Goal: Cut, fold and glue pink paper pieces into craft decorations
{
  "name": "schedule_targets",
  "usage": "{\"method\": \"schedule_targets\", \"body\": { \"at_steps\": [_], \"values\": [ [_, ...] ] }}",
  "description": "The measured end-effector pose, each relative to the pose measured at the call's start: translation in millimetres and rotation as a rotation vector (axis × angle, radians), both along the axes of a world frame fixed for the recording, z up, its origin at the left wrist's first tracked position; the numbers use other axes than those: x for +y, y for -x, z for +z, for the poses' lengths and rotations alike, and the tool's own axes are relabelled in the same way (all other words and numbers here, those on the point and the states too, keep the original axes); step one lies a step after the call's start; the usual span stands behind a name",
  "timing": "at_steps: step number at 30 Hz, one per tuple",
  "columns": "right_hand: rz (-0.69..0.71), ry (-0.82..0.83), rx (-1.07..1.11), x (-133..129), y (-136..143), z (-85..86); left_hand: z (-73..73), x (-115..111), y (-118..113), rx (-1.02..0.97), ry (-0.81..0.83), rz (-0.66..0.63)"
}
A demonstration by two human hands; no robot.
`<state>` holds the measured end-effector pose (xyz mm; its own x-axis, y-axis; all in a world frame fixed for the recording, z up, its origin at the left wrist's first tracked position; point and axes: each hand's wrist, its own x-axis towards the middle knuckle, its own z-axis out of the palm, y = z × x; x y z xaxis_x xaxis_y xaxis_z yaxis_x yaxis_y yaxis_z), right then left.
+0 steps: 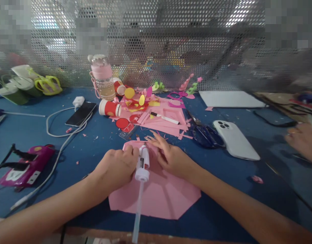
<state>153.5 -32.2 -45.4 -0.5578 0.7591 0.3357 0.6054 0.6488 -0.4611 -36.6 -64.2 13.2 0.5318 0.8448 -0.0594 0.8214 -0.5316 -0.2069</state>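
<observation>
My left hand (122, 167) is wrapped round a white glue gun (142, 169), whose clear glue stick (137, 213) sticks out toward me. The gun's nozzle points away, over the far edge of a pink paper sheet (161, 200) with angled corners. Lying on the right side of that sheet, my right hand (171, 157) has its fingers spread, fingertips near the far edge beside the nozzle. No object shows in my right hand.
Behind the sheet lie pink scraps (163, 127), a marker (166, 118), paper cups (110, 108) and a bottle (102, 78). Blue scissors (207, 135) and a white phone (236, 140) are right; a power strip (28, 166) and cable, left. Another person's hand (305, 140) is far right.
</observation>
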Motion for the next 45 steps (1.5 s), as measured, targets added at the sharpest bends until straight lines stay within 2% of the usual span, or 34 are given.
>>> {"method": "schedule_targets", "body": {
  "at_steps": [4, 8, 11, 15, 20, 22, 24, 27, 30, 32, 34, 40, 45],
  "values": [
    [-0.029, 0.069, 0.039, -0.7, 0.8, 4.9, 16.7, -0.7, 7.8, 0.042, 0.019, 0.101],
    [-0.034, 0.103, 0.057, -1.1, 1.4, 8.1, 35.2, 6.2, 21.8, 0.094, -0.055, 0.31],
    [-0.043, 0.103, 0.075, -1.1, 1.3, 7.8, 35.5, 17.5, 32.9, 0.115, -0.161, 0.457],
    [-0.025, 0.066, 0.09, -0.3, 0.6, 6.1, 24.7, 30.9, 48.8, 0.129, -0.131, 0.508],
    [-0.035, 0.032, 0.001, -0.3, 0.4, 4.8, 26.8, 29.6, 69.3, 0.208, -0.172, 0.406],
    [-0.045, 0.025, -0.041, -0.3, 0.9, 4.3, 28.7, 25.5, 68.6, 0.145, -0.219, 0.292],
    [-0.038, 0.014, -0.07, -0.1, 1.6, 3.5, 25.1, 21.7, 58.8, -0.021, -0.265, 0.12],
    [-0.028, 0.007, -0.088, 0.6, 2.2, 2.2, 6.6, 17.4, 32.8, -0.262, -0.28, -0.008],
    [-0.016, -0.013, -0.096, 1.3, 1.8, 0.6, -17.7, 15.7, 10.8, -0.308, -0.18, -0.104],
    [-0.013, -0.022, -0.095, 1.8, 1.1, -0.1, -28.9, 15.7, 3.8, -0.314, -0.114, -0.122],
    [-0.009, -0.022, -0.098, 1.9, 0.6, -0.1, -33.5, 16.1, 1.8, -0.323, -0.078, -0.118],
    [0.011, -0.047, -0.12, 1.0, 0.8, 2.8, -30.9, 17.1, 2.2, -0.335, -0.028, -0.094],
    [0.024, -0.122, -0.076, 3.3, 0.2, -1.1, -32.5, 17.1, 1.7, -0.348, -0.035, -0.1]
  ]
}}
